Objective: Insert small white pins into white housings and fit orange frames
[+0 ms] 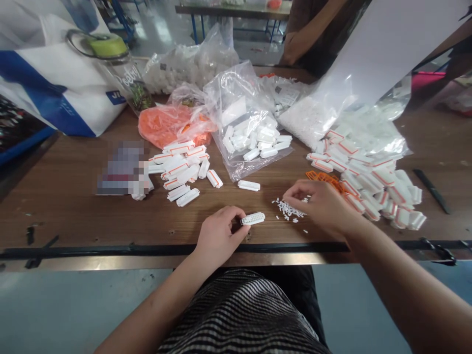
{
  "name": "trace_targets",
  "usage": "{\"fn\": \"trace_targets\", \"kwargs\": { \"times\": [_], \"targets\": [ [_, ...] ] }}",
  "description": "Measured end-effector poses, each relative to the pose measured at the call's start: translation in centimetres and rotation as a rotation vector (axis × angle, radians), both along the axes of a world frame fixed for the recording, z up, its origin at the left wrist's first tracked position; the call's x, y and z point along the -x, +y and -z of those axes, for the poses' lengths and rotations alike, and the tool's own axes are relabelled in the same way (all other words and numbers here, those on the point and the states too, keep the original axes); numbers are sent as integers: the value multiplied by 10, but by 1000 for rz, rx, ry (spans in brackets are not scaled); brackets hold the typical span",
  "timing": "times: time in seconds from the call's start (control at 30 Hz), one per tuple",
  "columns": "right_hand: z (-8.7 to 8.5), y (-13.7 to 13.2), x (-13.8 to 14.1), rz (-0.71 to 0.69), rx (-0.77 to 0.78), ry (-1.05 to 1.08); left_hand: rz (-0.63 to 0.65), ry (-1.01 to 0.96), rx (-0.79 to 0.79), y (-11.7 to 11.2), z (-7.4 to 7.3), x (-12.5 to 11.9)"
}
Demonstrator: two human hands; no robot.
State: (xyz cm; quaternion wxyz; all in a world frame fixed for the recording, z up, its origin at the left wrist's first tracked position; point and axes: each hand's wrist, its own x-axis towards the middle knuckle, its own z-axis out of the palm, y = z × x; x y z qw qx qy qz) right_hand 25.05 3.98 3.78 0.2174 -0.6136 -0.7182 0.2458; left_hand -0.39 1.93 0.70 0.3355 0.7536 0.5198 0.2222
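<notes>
Between the thumb and fingers of my left hand (221, 230) is a slim white plastic piece with rows of small holes (253, 219), held just above the table near its front edge. My right hand (317, 202) is over a small heap of tiny white pegs (289, 210), fingertips pinched together at its upper edge. Whether a peg is between those fingertips is too small to tell. One similar white plastic piece (249, 186) lies alone behind my left hand. Orange plastic frames (324, 180) lie partly hidden behind my right hand.
White pieces with orange strips lie in a left pile (180, 167) and a larger right pile (372, 182). Behind are an open clear bag (239, 93), an orange bag (165, 125), a bag of white bits (313, 115) and a bottle (125, 73). A black blade-like strip (432, 191) lies far right.
</notes>
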Motion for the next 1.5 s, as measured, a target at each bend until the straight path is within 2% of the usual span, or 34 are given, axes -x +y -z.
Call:
{"fn": "trace_targets", "kwargs": {
  "times": [0.1, 0.23, 0.33, 0.8, 1.03, 1.17, 1.3, 1.4, 1.5],
  "targets": [
    [-2, -12, 41, -188, -57, 90, 5, -15, -11, 0, 1, 1],
    [8, -14, 61, -252, -125, 73, 17, -17, -41, -1, 2, 1],
    [14, -12, 61, -264, -124, 57, 26, -23, -54, -1, 3, 1],
    [20, -14, 62, -296, -238, -24, 21, -45, -45, -1, 4, 2],
    [11, -19, 58, -352, -318, -156, 15, -34, -23, -1, 2, 0],
    [10, -25, 59, -332, -408, -188, 10, -46, -21, -2, 4, 1],
    [14, -29, 68, -352, -523, -324, 22, -61, -30, -1, 5, 2],
    [13, -30, 70, -336, -502, -325, 12, -53, -23, -1, 4, 2],
    [8, -26, 49, -234, -428, -197, 12, -25, -11, -1, 2, 2]
  ]
}}
